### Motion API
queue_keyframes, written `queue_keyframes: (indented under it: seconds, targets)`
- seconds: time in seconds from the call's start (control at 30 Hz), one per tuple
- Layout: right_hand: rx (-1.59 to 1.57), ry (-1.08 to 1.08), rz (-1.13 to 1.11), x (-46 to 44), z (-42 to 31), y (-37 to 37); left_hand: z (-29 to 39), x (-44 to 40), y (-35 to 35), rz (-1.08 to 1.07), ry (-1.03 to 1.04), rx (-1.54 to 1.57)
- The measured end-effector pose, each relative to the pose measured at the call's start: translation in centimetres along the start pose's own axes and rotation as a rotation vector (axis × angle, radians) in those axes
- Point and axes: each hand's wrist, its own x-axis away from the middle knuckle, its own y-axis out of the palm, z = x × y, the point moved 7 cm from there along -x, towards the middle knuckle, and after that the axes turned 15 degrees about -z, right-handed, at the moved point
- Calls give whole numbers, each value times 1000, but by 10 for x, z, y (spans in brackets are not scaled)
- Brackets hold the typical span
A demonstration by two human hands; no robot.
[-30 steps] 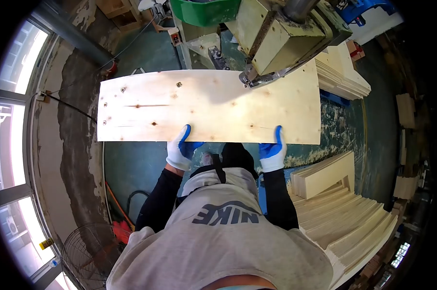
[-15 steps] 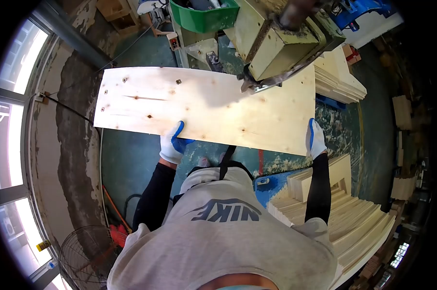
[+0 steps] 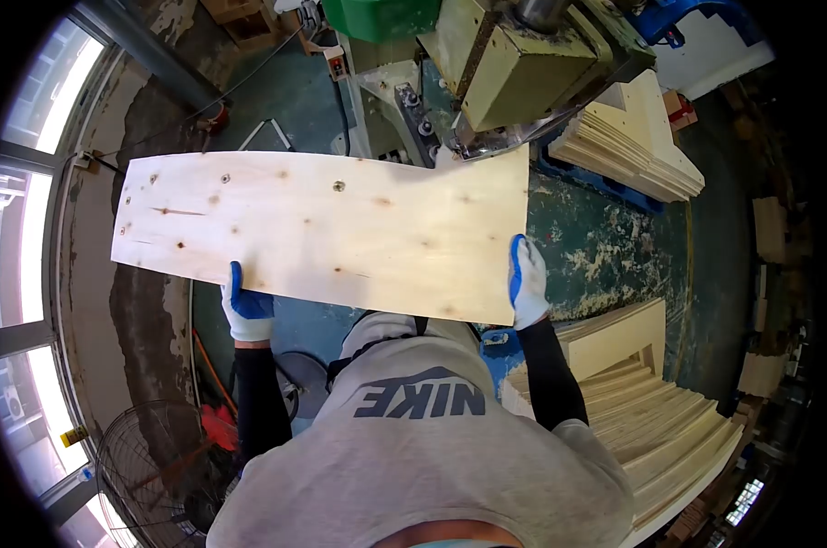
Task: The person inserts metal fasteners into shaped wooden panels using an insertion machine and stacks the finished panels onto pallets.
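Note:
A long pale plywood board (image 3: 322, 228) with dark knots lies across the view in front of my body. My left hand (image 3: 247, 305), in a white glove with blue coating, grips its near edge left of the middle, thumb on top. At the board's right end, my right hand (image 3: 529, 281) in a matching glove holds the short edge near the corner. The fingers under the board are hidden. The far right part of the board reaches the head of a greenish machine (image 3: 523, 82), and a small step shows in the board's far edge there.
Stacked wooden panels (image 3: 651, 420) stand at lower right, and another stack of boards (image 3: 628, 146) sits at upper right. A wire-cage fan (image 3: 153, 475) is at lower left. A green bin (image 3: 381, 16) and a metal bracket (image 3: 418, 123) are beyond the board.
Both hands have moved left and toward my body with the board, still holding it. More of the machine's bracket shows beyond the far edge. The camera view has shifted slightly.

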Motion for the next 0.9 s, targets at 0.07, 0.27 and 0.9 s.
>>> queue_keyframes:
  seconds: [0.07,0.27,0.9]
  targets:
    - [-33,6,-78,1,20,11,17,10,13,-17,95,-102]
    - [-79,17,-121,-5,37,31,36,12,-11,77,134,-245]
    - [-113,61,-73,3,60,52,-70,24,45,24,-40,-36]
